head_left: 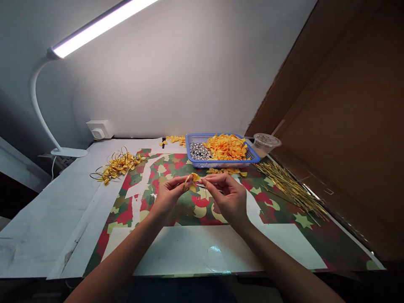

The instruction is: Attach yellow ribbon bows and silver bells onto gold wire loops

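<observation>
Both hands meet over the middle of the patterned table cover [277, 219]. My left hand [168, 194] is closed in a pinch on a small yellow ribbon bow with a gold loop [191, 180]. My right hand [227, 197] is closed too, its thumb and forefinger pinching the same bow from the right side, where a thin gold string hangs down. Just beyond the hands stands a blue basket [255, 159] holding orange-yellow ribbon bows [225, 146] and small silver bells [200, 151].
A pile of finished gold-looped bows [118, 165] lies at the left. A bundle of gold strings [292, 185] lies at the right beside a brown cardboard wall [347, 139]. A clear plastic cup [265, 143], a desk lamp [94, 29] and a wall socket [99, 129] stand at the back.
</observation>
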Tool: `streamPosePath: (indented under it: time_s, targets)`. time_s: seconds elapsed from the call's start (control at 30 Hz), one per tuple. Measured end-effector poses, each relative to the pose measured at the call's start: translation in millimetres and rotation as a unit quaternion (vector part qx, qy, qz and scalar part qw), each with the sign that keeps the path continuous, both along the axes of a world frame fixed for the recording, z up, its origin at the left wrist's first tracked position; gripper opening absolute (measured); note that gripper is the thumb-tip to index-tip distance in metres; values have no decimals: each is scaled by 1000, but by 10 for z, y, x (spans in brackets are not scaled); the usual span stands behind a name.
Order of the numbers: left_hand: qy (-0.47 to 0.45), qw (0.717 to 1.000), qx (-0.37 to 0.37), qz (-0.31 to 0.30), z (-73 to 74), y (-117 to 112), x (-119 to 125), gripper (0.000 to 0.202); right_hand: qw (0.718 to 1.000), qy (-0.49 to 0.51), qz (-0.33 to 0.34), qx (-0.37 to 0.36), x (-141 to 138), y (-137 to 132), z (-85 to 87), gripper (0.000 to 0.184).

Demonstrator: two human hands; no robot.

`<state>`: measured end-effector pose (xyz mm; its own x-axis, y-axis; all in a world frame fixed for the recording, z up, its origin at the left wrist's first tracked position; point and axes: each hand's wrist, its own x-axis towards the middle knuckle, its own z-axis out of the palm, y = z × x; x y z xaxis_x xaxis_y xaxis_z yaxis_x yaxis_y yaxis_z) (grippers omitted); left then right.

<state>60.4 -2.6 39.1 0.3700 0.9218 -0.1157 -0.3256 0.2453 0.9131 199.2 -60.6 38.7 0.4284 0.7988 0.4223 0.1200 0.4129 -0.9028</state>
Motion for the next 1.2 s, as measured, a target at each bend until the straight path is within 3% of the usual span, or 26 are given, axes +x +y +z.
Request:
streamPosePath:
  time_s: [0.33, 0.87, 1.2]
  targets:
    - [-13, 1000, -5, 3, -6, -4, -2, 28, 1000, 5, 15, -8, -12, 3, -20, 11]
    - [-43, 998, -47, 3, 52, -16, 16, 27, 958, 243, 108, -109, 49, 118, -15, 23]
    - [-46, 998, -49, 0, 61, -20, 12, 27, 954, 249, 121, -110, 43, 116, -15, 20]
